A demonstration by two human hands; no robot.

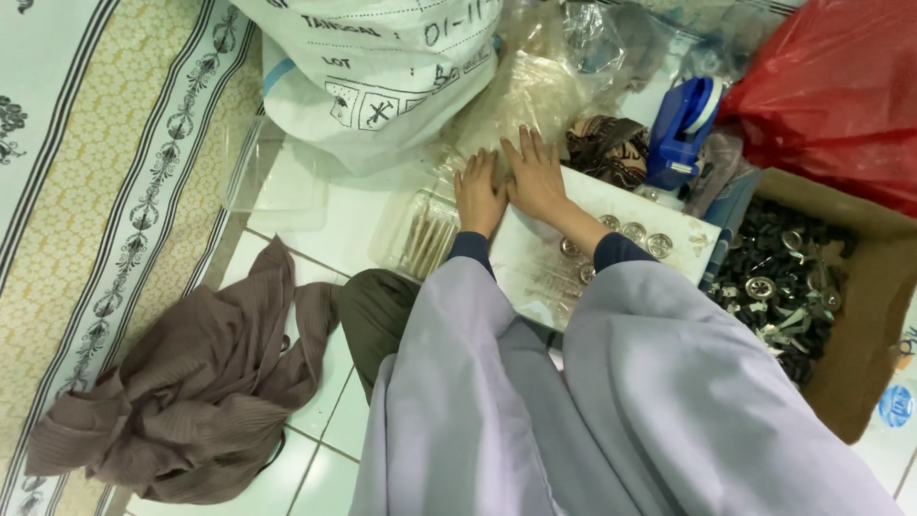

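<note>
A: Figure, head view. Where do the hands sit?

B: Both lie side by side at the centre of the scene. The left hand (pixel 479 194) is flat, fingers together and pointing to 12 o'clock, palm down. The right hand (pixel 535 177) touches it at 3 o'clock, fingers slightly fanned, also pressed down. Neither pinches anything I can see.

A: What lies beneath them?

B: A white board (pixel 611 205) across the lap. Its far edge is under the palms. A clear plastic sheet may be smoothed there, though glare makes that hard to tell.

A: And outward from there?

B: At 4 o'clock of the right hand, a row of round metal discs (pixel 633 232) rests on the board. At 7 o'clock of the left hand stands a clear tray of pale sticks (pixel 428 239). Further out at 3 o'clock, a cardboard box (pixel 864 315) holds dark parts and more metal pieces. At 2 o'clock sits a blue tape dispenser (pixel 683 124), with a red plastic bag (pixel 841 86) beyond it. At 11 o'clock is a white sack (pixel 373 67); at 8 o'clock, a brown cloth (pixel 191 392) on the tiled floor.

A: Step in hand?

B: Judged as pressing or flattening; the next move likely needs one hand freed to pick a disc.
</note>
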